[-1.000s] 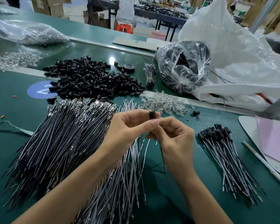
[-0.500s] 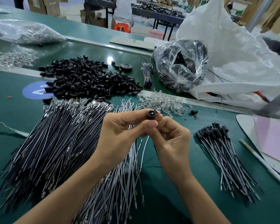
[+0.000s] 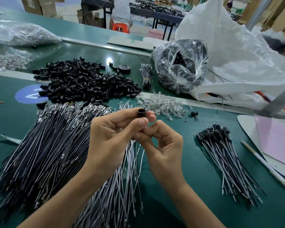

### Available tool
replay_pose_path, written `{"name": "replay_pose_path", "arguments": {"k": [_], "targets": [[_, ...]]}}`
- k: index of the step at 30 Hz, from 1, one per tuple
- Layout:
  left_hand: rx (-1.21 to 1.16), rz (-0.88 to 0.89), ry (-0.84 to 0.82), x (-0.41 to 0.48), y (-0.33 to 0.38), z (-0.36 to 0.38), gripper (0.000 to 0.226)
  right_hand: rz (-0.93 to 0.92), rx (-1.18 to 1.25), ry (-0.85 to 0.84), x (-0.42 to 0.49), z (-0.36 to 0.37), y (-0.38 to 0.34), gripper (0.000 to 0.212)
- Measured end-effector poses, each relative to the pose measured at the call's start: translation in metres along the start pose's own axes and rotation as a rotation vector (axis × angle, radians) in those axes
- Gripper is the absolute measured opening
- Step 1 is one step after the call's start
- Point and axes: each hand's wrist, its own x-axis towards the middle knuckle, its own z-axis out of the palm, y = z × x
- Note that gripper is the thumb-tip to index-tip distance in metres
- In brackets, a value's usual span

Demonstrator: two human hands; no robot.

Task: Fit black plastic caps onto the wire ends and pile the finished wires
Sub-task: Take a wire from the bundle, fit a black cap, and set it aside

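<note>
The black cap [image 3: 141, 113] is standing nearly upright, with its long axis vertical and its open mouth facing up. The left hand [image 3: 112, 137] is pinching it between thumb and forefinger. The right hand [image 3: 163, 145], curled just below, is pinching the thin wire [image 3: 143, 130] under the cap. Finished wires [image 3: 220, 145] are lying on the counter [image 3: 196, 186], right of that hand.

Green bench [image 3: 204, 162], far half: heap of loose black caps [image 3: 82, 81] at 11 o'clock, tape roll [image 3: 124, 69] and tied wire bundle [image 3: 146, 76] at 12, clear bag of dark parts [image 3: 181, 66] touching a big white bag [image 3: 237, 63] at 1 to 2. Near half: broad fan of uncapped wires [image 3: 44, 145] from 7 to 9, clear glass bulbs [image 3: 161, 105] just above centre with one stray cap [image 3: 194, 113] beside them. Small pile of capped wires [image 3: 224, 153] at 4, pencil [image 3: 266, 165] and white board [image 3: 247, 127] at 3.
</note>
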Motion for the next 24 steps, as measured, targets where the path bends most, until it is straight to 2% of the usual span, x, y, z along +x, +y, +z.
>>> {"name": "replay_pose_path", "arguments": {"k": [5,7,9,10,12,13,15,16,19,24], "targets": [[0.024,-0.041,0.028,0.002,-0.003,0.001,0.014,-0.024,-0.124,0.051,-0.001,0.002,-0.001,0.024],[0.035,-0.084,0.064,0.003,-0.005,0.002,0.013,-0.024,-0.208,0.022,0.000,0.004,-0.004,0.027],[0.003,-0.150,0.140,0.006,-0.006,0.002,0.017,0.049,-0.200,-0.106,0.004,0.000,-0.008,0.010],[-0.018,-0.170,0.177,0.008,-0.005,0.001,0.018,0.078,-0.240,-0.139,0.009,-0.006,-0.009,0.009],[-0.050,-0.208,0.220,0.013,-0.001,-0.005,0.019,0.098,-0.478,-0.110,0.027,-0.026,-0.005,0.016],[-0.057,-0.249,0.225,0.015,0.000,-0.008,0.022,0.124,-0.670,-0.083,0.040,-0.039,0.000,0.016],[-0.043,-0.356,0.200,0.018,0.000,-0.012,0.030,0.218,-1.067,-0.096,0.064,-0.062,0.012,0.014],[-0.017,-0.402,0.176,0.018,-0.001,-0.013,0.034,0.265,-1.183,-0.122,0.073,-0.070,0.020,0.017],[0.086,-0.479,0.085,0.018,-0.007,-0.014,0.039,0.320,-1.276,-0.198,0.084,-0.079,0.039,0.022],[0.211,-0.499,-0.010,0.016,-0.014,-0.016,0.039,0.285,-1.285,-0.204,0.089,-0.081,0.049,0.021]]}}
